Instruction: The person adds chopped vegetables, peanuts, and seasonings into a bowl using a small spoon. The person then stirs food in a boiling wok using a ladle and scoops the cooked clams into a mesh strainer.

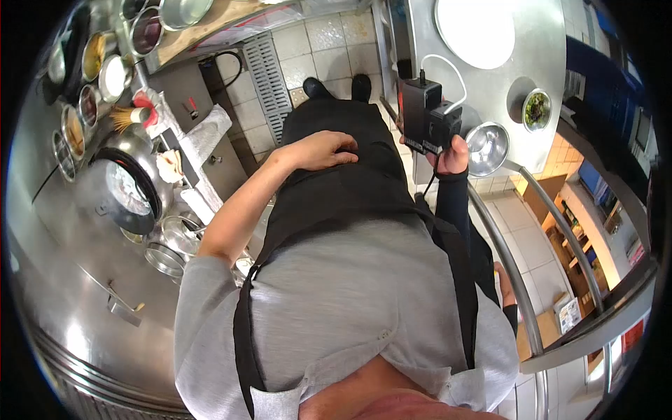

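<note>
My left hand [325, 150] rests on the front of the black apron [336, 189], fingers loosely bent and a little apart, with nothing in it. On the other side, a black-sleeved arm ends in my right hand [453, 155], closed round the lower part of a black boxy device [423, 115]. Its thumb shows at the side; the other fingers are mostly hidden. A white cable [458, 70] loops from the device, and a thin black cord hangs below it. A metal bowl [486, 148] sits just beyond this hand on the steel counter [483, 94].
A large white plate [476, 31] and a bowl of greens [537, 110] stand on the right counter. Metal rails [511, 266] run below it. At left are a wok [129, 185], a bamboo brush [129, 119] and several containers. A floor drain [267, 87] lies near the feet.
</note>
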The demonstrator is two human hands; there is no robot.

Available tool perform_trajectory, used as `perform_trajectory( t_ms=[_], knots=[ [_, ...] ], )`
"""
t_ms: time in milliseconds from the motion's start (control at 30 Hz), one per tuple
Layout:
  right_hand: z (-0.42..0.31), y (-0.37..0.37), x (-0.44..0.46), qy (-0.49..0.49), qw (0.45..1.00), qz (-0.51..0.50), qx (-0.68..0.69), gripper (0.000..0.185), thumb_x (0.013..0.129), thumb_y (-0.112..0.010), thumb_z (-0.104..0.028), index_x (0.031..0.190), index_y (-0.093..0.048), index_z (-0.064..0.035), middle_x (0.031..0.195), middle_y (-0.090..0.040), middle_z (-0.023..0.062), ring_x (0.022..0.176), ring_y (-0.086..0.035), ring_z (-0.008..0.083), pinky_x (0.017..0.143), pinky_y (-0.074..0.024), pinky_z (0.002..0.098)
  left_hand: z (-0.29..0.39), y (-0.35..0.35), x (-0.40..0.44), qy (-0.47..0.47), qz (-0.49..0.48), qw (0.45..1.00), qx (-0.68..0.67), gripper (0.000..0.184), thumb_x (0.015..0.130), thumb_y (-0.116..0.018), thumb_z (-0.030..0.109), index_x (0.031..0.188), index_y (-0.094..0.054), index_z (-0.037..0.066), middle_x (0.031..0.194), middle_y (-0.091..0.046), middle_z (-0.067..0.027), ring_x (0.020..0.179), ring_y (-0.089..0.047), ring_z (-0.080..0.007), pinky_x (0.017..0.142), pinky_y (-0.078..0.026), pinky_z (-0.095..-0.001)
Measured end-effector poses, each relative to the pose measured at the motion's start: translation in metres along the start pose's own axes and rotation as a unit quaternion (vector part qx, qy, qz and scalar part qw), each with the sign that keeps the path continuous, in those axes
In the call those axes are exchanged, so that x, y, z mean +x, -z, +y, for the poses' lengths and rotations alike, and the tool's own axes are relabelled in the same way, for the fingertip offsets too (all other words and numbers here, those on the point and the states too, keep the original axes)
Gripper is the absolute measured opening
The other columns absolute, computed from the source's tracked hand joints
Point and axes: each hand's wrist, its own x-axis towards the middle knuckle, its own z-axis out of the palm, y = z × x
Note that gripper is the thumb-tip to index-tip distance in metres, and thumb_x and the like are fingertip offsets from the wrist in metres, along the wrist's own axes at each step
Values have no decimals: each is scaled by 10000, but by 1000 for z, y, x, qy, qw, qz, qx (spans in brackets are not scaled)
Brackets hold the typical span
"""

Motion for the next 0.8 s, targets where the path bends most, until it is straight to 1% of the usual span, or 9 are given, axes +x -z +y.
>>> perform_trajectory(
  t_ms=[67,100,167,200,333,433,500,567,800],
  knots=[
    [-1,15,33,-17,1000,3,-15,1130,828,-844,-447,1694,-180,-151,1546,-502,209,1283,-634,433,1001,-560,662,-16,11,3,-24,89,994,55,358,1030,-681,309,1239,-670,19,1167,-731,-209,1122,-686,-390,933,-536,-469],
    [-19,-30,-6,-29,997,33,-63,1126,830,-842,-440,1692,-182,-141,1532,-513,206,1276,-638,429,999,-562,659,-6,-13,-12,-77,97,992,32,363,1028,-687,302,1241,-665,9,1169,-729,-209,1122,-689,-385,939,-540,-461],
    [2,-45,18,-53,997,-7,-56,1118,835,-838,-425,1690,-186,-120,1505,-534,201,1261,-645,422,995,-567,654,-27,3,-35,-66,156,983,64,375,1023,-700,288,1245,-655,-11,1173,-727,-209,1121,-696,-376,951,-547,-444],
    [18,-50,36,-68,995,-63,-32,1080,864,-822,-381,1690,-184,-101,1486,-550,190,1254,-652,392,992,-570,650,-37,11,-50,-47,198,977,66,344,1009,-714,269,1201,-661,-12,1096,-733,-194,1057,-708,-356,919,-548,-429],
    [44,-82,72,-117,987,-74,-85,1000,902,-794,-328,1672,-219,-48,1473,-561,167,1290,-632,321,1010,-560,651,-33,29,-91,-51,265,961,-56,272,1016,-710,235,1155,-668,6,1019,-722,-149,945,-693,-256,860,-533,-371],
    [67,-108,106,-181,969,-131,-105,917,910,-777,-332,1634,-313,-13,1466,-575,147,1291,-622,285,1081,-534,536,-26,35,-141,-109,362,925,-46,289,1016,-697,246,1168,-659,3,1081,-729,-191,1033,-699,-340,907,-538,-415],
    [63,-119,127,-202,944,-153,-209,913,897,-767,-328,1636,-337,-8,1476,-581,127,1309,-599,237,1124,-462,378,-30,41,-157,-66,351,927,-115,317,1044,-679,284,1178,-666,-3,1072,-732,-142,1007,-684,-248,901,-534,-373],
    [59,-128,147,-265,915,-184,-241,934,890,-763,-327,1650,-323,-11,1486,-579,118,1323,-582,216,1129,-427,325,-62,45,-153,-49,336,918,-204,335,1057,-680,305,1194,-673,0,1060,-730,-104,970,-663,-177,889,-528,-336],
    [53,-201,240,-306,854,-254,-336,903,909,-744,-333,1654,-335,-29,1455,-586,87,1287,-561,177,1118,-411,320,-101,80,-159,-20,364,908,-207,287,1044,-682,261,1132,-684,-12,954,-726,-72,897,-646,-150,830,-520,-326]
  ],
)
